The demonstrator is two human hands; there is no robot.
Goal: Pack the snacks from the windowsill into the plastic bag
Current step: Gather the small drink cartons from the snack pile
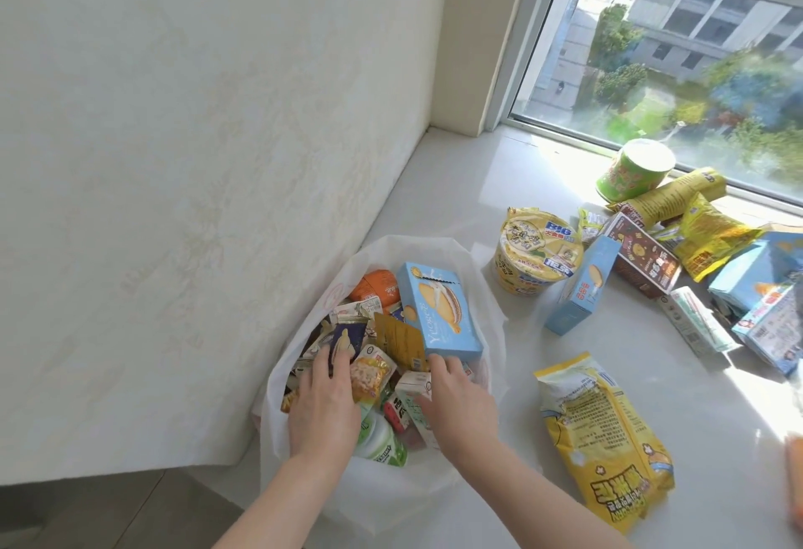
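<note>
Two hands (323, 409) (460, 407), one plastic bag (382, 500), two cups (536, 251) (635, 170).

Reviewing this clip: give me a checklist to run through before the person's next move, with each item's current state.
1. Plastic bag mouth open: ok.
2. Left hand empty, flat on packets: ok.
3. Right hand empty, fingertips at blue box: ok.
4. Blue box lying flat in bag: not ok, it leans tilted.
5. Room left in bag: cannot tell.
6. Yellow snack bag on windowsill, close by: ok.
</note>
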